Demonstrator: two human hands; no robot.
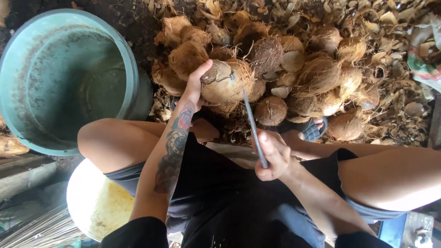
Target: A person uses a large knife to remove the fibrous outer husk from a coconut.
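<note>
Brown fibrous husked coconut [223,82] at frame centre sits gripped in the left hand [195,87]; the right hand [272,158] is closed around a long steel knife [252,126], its tip touching the shell.

Left hand [195,87] stretched forward, tattooed forearm extended, fingers curled in a firm grip. Right hand [272,158] fisted tight, wrist bent inward.
</note>
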